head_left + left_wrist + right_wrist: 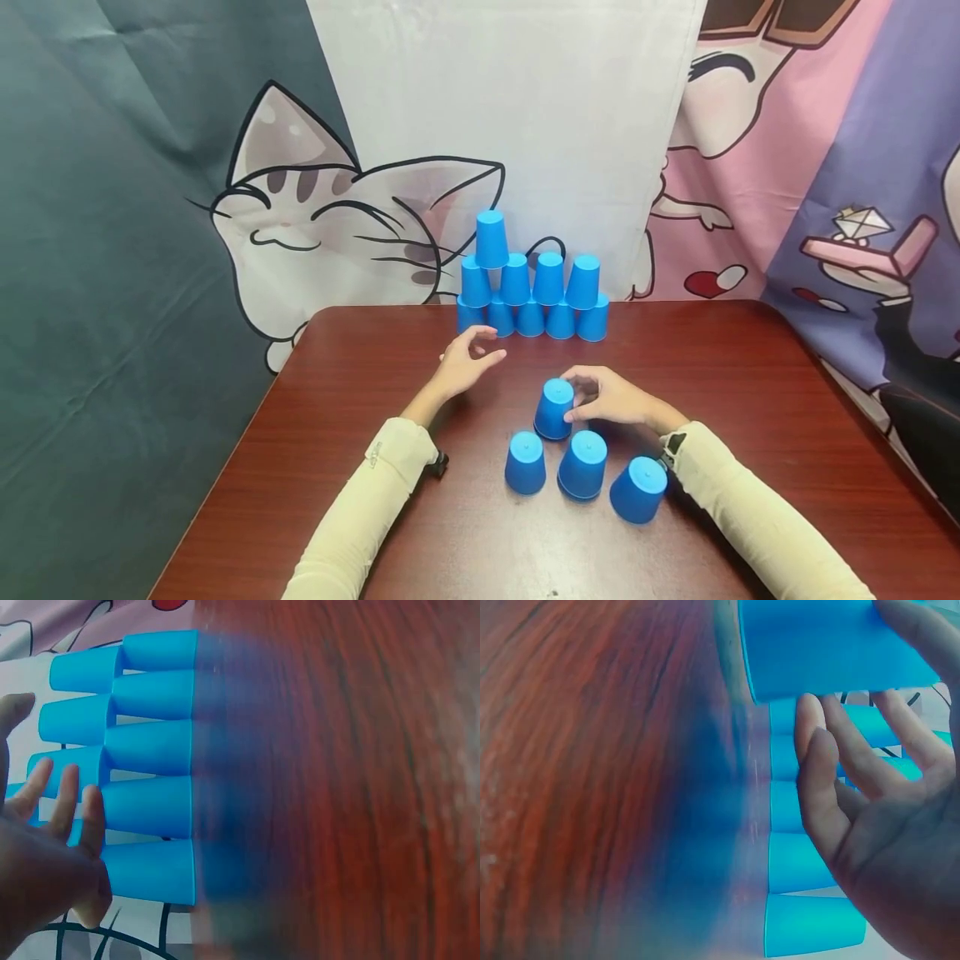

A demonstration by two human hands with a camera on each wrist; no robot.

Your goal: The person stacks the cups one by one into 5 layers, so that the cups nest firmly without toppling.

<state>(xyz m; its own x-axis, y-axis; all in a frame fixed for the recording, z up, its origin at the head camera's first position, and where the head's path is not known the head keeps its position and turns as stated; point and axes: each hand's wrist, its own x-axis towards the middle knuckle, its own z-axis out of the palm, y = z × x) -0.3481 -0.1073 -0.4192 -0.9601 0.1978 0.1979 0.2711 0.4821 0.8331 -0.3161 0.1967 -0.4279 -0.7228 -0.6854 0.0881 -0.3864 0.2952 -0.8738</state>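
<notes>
My right hand [611, 396] grips an upside-down blue plastic cup [553, 410] by its side, thumb and fingers on its wall. In the right wrist view the same cup [832, 649] lies along the fingers; whether its rim touches the table cannot be told. My left hand [463, 362] holds nothing, its thumb and fingers apart, just in front of the cup pyramid's left end. That pyramid of upturned blue cups [531, 321] has a bottom row of several, a second row of several, and a single top cup [491, 239] at the left.
Three more upturned cups stand on the brown wooden table [360, 375] nearer me: a left cup [525, 463], a middle cup [582, 465] and a right cup [639, 490] close to my right forearm. A printed cloth [510, 100] hangs behind the table's far edge.
</notes>
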